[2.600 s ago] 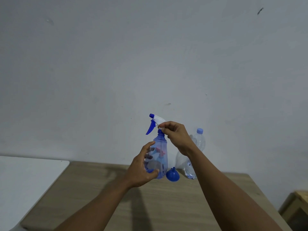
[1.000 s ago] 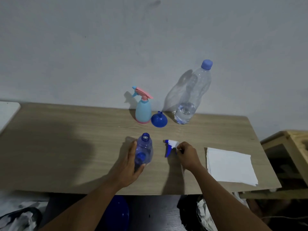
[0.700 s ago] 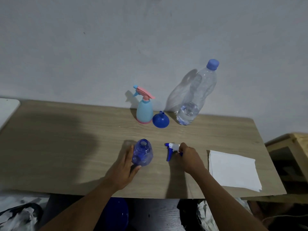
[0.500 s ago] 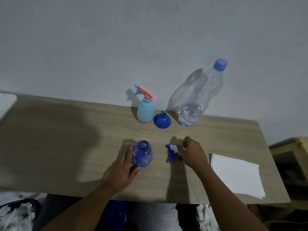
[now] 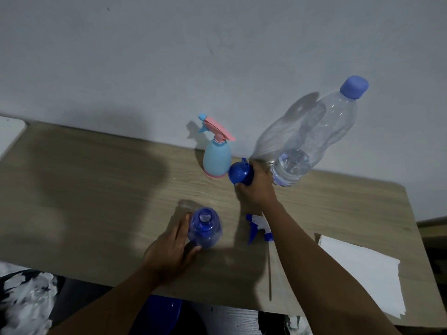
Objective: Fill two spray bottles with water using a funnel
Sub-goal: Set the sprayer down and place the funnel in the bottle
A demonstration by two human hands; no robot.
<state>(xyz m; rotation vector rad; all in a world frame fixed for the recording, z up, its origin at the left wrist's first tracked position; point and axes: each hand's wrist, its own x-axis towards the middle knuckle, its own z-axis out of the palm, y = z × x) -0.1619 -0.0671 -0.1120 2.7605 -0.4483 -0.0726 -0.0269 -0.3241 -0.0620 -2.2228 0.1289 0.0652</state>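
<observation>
An open translucent blue spray bottle (image 5: pixel 205 227) stands near the table's front, and my left hand (image 5: pixel 169 252) grips its side. Its white-and-blue spray head (image 5: pixel 258 227) lies on the table to the right, partly under my right forearm. My right hand (image 5: pixel 257 187) has reached to the back and is closed on the blue funnel (image 5: pixel 239 172). A light-blue spray bottle with a pink trigger (image 5: pixel 216 154) stands just left of the funnel. A large clear water bottle with a blue cap (image 5: pixel 314 139), water low in it, stands just right of my right hand.
The wooden table (image 5: pixel 96 189) stands against a grey wall. A white paper sheet (image 5: pixel 362 274) lies at the front right corner. A wooden piece of furniture (image 5: pixel 433 228) sits to the right, a white surface (image 5: pixel 9 131) to the left, and a blue object (image 5: pixel 162 313) below the table edge.
My right hand let go of the spray head, which now lies on the table, and moved back to close on the blue funnel. My left hand kept hold of the blue bottle.
</observation>
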